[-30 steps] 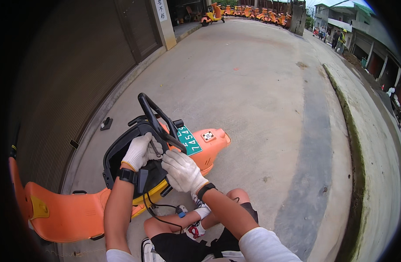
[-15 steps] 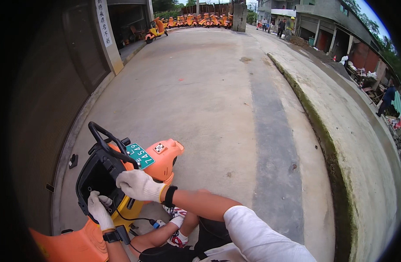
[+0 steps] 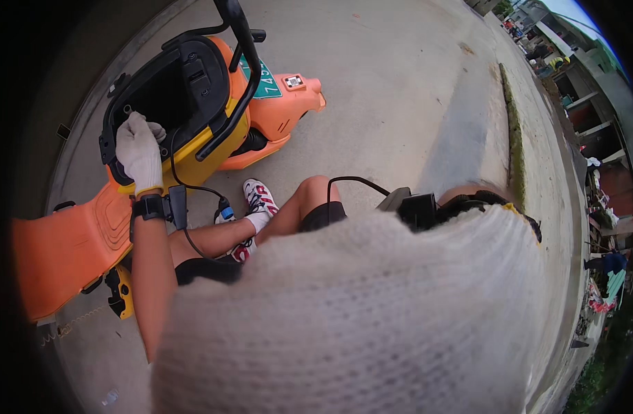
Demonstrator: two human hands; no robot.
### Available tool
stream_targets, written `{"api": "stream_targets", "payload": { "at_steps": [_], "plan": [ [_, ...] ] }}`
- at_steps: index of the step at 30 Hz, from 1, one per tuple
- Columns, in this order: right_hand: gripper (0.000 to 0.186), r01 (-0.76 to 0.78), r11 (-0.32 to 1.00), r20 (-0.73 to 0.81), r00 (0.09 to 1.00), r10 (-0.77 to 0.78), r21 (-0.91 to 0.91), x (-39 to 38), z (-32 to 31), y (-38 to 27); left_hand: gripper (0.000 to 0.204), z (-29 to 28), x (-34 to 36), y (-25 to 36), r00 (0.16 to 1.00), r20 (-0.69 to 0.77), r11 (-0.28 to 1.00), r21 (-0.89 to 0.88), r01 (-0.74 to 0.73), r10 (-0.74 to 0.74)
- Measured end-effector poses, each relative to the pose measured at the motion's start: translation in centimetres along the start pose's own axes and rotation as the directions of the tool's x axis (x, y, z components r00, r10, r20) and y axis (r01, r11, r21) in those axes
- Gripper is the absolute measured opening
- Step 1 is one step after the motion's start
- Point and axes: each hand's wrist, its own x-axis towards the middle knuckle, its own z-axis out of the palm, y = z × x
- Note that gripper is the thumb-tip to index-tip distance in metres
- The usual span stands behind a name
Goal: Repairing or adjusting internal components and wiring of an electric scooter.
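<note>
— What fills the near view?
— A white knitted glove [image 3: 344,317], right up against the camera; whether it is the right hand, I cannot tell.
— And the left hand [image 3: 138,153]?
— Gloved, clenched on the rim of the black open compartment [image 3: 161,90] of the orange scooter [image 3: 275,117].
— Beyond?
— Concrete ground [image 3: 399,90], with buildings [image 3: 592,103] at the far right.

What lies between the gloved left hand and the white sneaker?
In the head view, a black cable runs between left hand and sneaker, over bare concrete.
</note>
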Motion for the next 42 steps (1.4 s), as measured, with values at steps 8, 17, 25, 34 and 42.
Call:
{"api": "stream_targets", "payload": {
  "at_steps": [8, 17, 25, 34, 42],
  "plan": [
    [0.037, 0.011, 1.0, 0.015, 1.0, -0.011, 0.026, 3.5, 3.4, -3.1, 0.042, 0.2, -0.9, 0.6, 0.997, -0.059, 0.993, 0.113, -0.037, 0.044],
    [0.03, 0.021, 0.999, 0.014, 1.0, -0.02, -0.04, 7.3, 6.0, -7.0, 0.042, 1.4, 0.7, -1.2, 0.99, -0.109, 0.964, 0.261, -0.055, 0.086],
    [0.023, -0.185, 0.969, 0.0, 0.982, 0.188, -0.166, 6.1, 5.7, -8.7, 0.045, 0.5, 1.2, -1.1, 0.996, -0.046, 0.97, 0.234, -0.063, 0.076],
    [0.017, -0.244, 0.93, 0.017, 0.966, 0.258, -0.274, 7.9, 6.1, -9.5, 0.042, 1.6, 0.7, -0.5, 1.0, -0.017, 0.996, 0.091, 0.023, -0.021],
    [0.015, -0.327, 0.843, 0.039, 0.925, 0.378, -0.427, 7.9, 3.6, -8.9, 0.048, 0.1, -0.1, 2.4, 0.986, 0.165, 0.989, 0.143, -0.029, 0.005]
  ]
}}
